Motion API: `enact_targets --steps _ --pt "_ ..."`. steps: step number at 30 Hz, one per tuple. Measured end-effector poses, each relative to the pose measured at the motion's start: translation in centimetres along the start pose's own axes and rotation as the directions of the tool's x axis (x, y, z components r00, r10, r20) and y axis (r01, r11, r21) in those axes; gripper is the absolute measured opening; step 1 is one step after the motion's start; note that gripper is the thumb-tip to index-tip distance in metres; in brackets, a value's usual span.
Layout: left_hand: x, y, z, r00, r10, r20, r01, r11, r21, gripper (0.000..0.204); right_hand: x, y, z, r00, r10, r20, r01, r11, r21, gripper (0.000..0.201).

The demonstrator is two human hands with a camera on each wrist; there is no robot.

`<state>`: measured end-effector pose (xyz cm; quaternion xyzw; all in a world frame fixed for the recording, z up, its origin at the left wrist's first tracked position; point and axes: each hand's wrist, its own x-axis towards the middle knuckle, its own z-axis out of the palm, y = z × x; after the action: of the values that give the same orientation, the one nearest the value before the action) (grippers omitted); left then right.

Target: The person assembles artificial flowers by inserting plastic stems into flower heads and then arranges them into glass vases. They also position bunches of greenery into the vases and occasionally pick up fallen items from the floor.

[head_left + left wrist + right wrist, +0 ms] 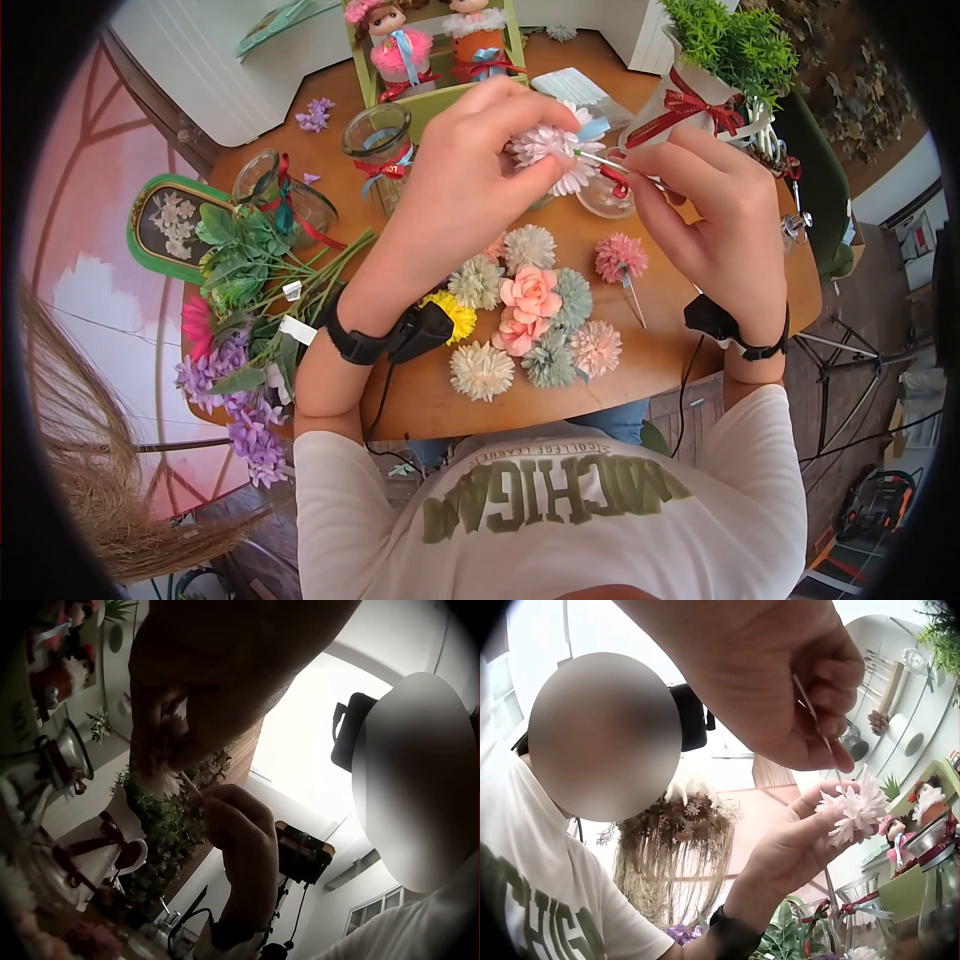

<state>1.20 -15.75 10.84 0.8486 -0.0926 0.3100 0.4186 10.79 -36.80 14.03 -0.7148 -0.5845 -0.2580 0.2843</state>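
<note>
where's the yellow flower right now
In the head view, the yellow flower lies left of centre, between the black wrist camera and the coral roses, just above the cream flower.

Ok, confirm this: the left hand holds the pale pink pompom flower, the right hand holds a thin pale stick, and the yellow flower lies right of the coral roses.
The side is wrong: the head view shows the yellow flower left of the coral roses. The left hand does hold the pale pink pompom flower, and the right hand a thin pale stick.
</note>
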Motion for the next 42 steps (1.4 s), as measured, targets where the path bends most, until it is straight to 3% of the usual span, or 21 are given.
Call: enact_targets --steps 7,9,13,18,21,22,23,25,27,28,30,31,33,34,36,37,39,42 --pt "-0.4 0.6 0.6 0.998 0.056 -0.025 -0.055 0.997 0.054 0.024 -0.3 0.2 0.4 0.995 -0.034 0.09 0.034 0.999 -0.004 0.013" --pt "-0.6 0.8 1.0 0.983 0.181 -0.02 -0.17 0.952 0.255 0.026 -0.4 0.2 0.7 0.994 -0.035 0.101 0.036 0.999 -0.01 0.012" --pt "-0.6 0.5 1.6 0.976 0.215 -0.042 -0.204 0.963 0.176 0.023 -0.4 0.1 0.9 0.995 -0.055 0.084 0.058 0.998 -0.034 0.009" --pt "-0.7 1.0 1.9 0.988 0.153 -0.027 -0.148 0.98 0.136 0.024 -0.7 0.1 0.8 0.996 -0.045 0.082 0.044 0.999 0.011 0.006" --pt "-0.7 0.7 2.0 0.981 0.192 0.002 -0.19 0.966 0.177 0.027 -0.6 0.2 0.5 0.99 -0.03 0.135 0.033 0.999 -0.02 0.007" --pt "-0.7 0.6 2.0 0.981 0.192 0.005 -0.19 0.966 0.175 0.027 -0.5 0.5 0.0 0.976 0.025 0.218 -0.029 0.999 0.017 0.009" --pt "-0.8 0.5 2.0 0.982 0.172 0.075 -0.183 0.966 0.183 0.027 -0.4 0.9 -0.4 0.951 0.076 0.299 -0.094 0.994 0.047 0.011" --pt "-0.8 -0.2 2.3 0.978 0.153 0.144 -0.179 0.965 0.19 0.027 0.0 1.8 -0.9 0.964 0.052 0.26 -0.057 0.998 0.013 0.017" --pt "-1.2 -1.9 3.1 0.931 0.146 0.335 -0.216 0.959 0.183 0.024 0.1 2.4 -1.5 0.974 0.161 0.162 -0.166 0.986 0.018 0.018" --pt "-1.5 -2.6 3.6 0.931 0.149 0.334 -0.218 0.959 0.182 0.024 0.2 2.7 -1.7 0.974 0.182 0.136 -0.185 0.983 0.013 0.017" --pt "-1.8 -3.5 4.9 0.831 0.227 0.508 -0.336 0.932 0.134 0.02 0.4 3.1 -1.5 0.979 0.179 0.099 -0.182 0.983 0.018 0.019" --pt "-2.0 -3.4 5.5 0.829 0.229 0.509 -0.338 0.932 0.132 0.02 0.4 3.3 -1.4 0.982 0.178 0.062 -0.18 0.983 0.025 0.023" --pt "-2.4 -3.1 6.6 0.79 0.038 0.612 -0.179 0.969 0.172 0.021 0.4 3.3 -1.5 0.98 0.17 0.108 -0.172 0.985 0.011 0.019" --pt "-2.7 -3.5 7.0 0.787 0.038 0.615 -0.18 0.969 0.17 0.021 0.4 3.4 -1.6 0.975 0.16 0.154 -0.162 0.987 -0.001 0.015" --pt "-3.2 -4.1 7.7 0.817 0.165 0.553 -0.287 0.947 0.141 0.028 0.4 3.8 -1.4 0.978 0.145 0.152 -0.146 0.989 -0.005 0.015" --pt "-3.2 -4.1 7.8 0.814 0.164 0.557 -0.287 0.948 0.14 0.028 0.4 3.9 -1.3 0.98 0.125 0.153 -0.125 0.992 -0.009 0.016" --pt "-3.2 -3.6 7.8 0.841 -0.011 0.541 -0.133 0.965 0.226 0.038 0.5 3.5 -1.4 0.981 0.131 0.145 -0.135 0.991 0.019 0.016" --pt "-2.8 -3.6 7.9 0.891 0.074 0.447 -0.163 0.973 0.162 0.044 0.6 3.3 -1.5 0.981 0.131 0.141 -0.138 0.99 0.041 0.015"
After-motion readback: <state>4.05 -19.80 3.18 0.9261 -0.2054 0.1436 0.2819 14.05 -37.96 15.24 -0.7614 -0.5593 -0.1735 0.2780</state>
